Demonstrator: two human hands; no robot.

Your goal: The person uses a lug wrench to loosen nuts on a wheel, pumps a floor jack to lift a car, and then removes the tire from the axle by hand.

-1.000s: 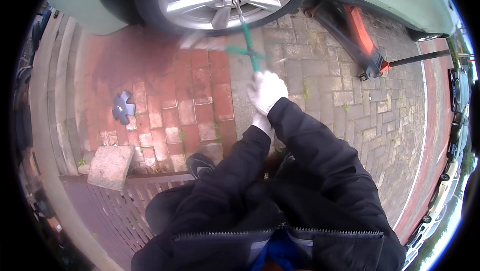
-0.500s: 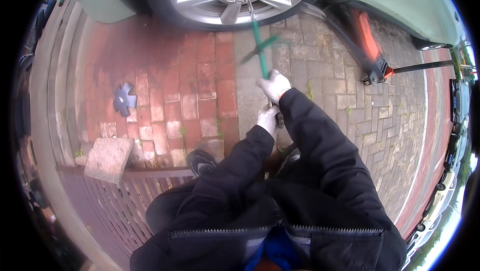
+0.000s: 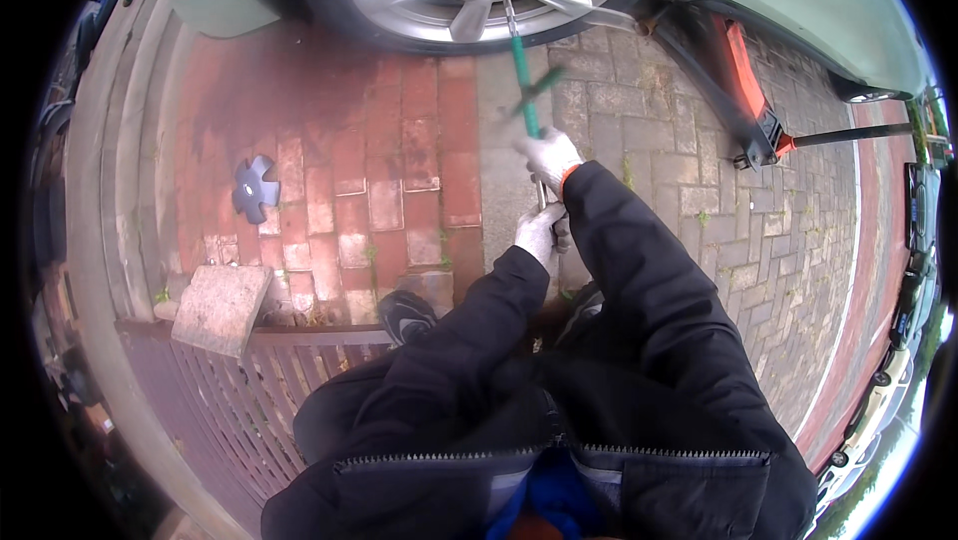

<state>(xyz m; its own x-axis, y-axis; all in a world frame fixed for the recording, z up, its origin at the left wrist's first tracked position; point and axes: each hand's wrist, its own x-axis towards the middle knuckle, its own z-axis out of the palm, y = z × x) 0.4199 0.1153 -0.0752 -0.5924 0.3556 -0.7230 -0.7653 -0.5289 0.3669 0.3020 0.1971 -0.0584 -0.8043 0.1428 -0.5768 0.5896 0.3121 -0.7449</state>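
Note:
A green cross-shaped lug wrench [image 3: 521,63] reaches from my hands to the car wheel [image 3: 471,21]. Its metal tip sits at a lug nut place beside the hub centre of the silver rim. The side arms of the cross are smeared by motion. My right hand [image 3: 552,157], in a white glove with an orange cuff edge, is closed around the green shaft just below the cross. Nearer to me, my left hand [image 3: 537,231], also gloved, is closed around the wrench's metal near end, its fingers partly hidden.
A red and black floor jack [image 3: 743,71] stands under the light green car at the right, its long handle pointing right. On the red bricks at left lies a dark star-shaped wheel cover [image 3: 256,190]. A stone slab [image 3: 222,308] rests by a slatted grate [image 3: 200,390].
The cross arms of the lug wrench sit at a slightly different angle and are still blurred. Both hands keep their places on the shaft. The whole view has shifted a little.

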